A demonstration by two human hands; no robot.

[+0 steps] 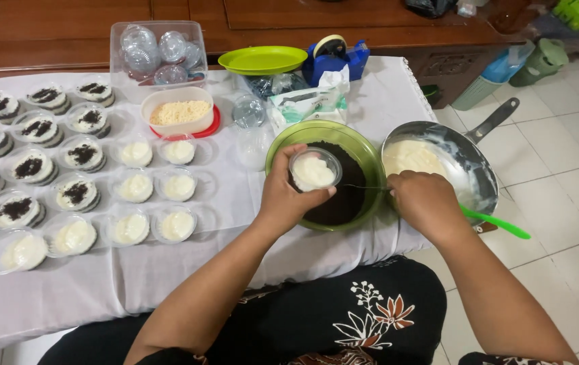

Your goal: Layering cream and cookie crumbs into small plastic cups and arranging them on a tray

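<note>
While the white cloth (343, 250) covers the low table across the middle of the frame, a green bowl (364, 152) of dark crumbs sits at centre, close to the person so both hands reach it. Right of it a metal pan (469, 159) of white cream lies with a green spatula (499, 222) resting in it. At the left, rows of filled cups (76, 196) stand clear of the work, some already topped dark, some plain white. At upper left a clear box (157, 51) holds spare lids. The left hand (286, 196) curls around a small cup of cream (313, 170), holding it over the bowl so spills fall back in. The right hand (425, 199) is closed on a thin spoon (364, 187) reaching into the crumbs.
</note>
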